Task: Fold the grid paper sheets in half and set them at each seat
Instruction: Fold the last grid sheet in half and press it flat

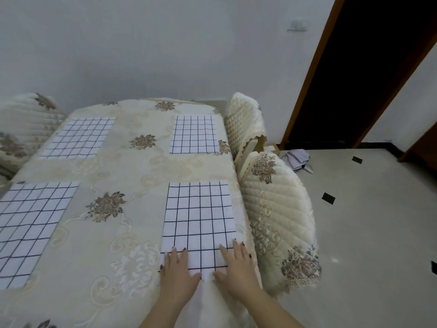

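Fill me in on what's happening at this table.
A person's left hand and right hand press flat on the near end of the near-right grid sheet. The near-left sheet, far-left sheet and far-right sheet lie flat on the tablecloth, untouched.

Left hand point(178, 272) and right hand point(236, 271): bare forearms, no sleeves; fingers point(173, 253) carry dark nail polish.

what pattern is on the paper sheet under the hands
The white rectangular paper sheet carries a grid of thin dark lines; the head view shows it best.
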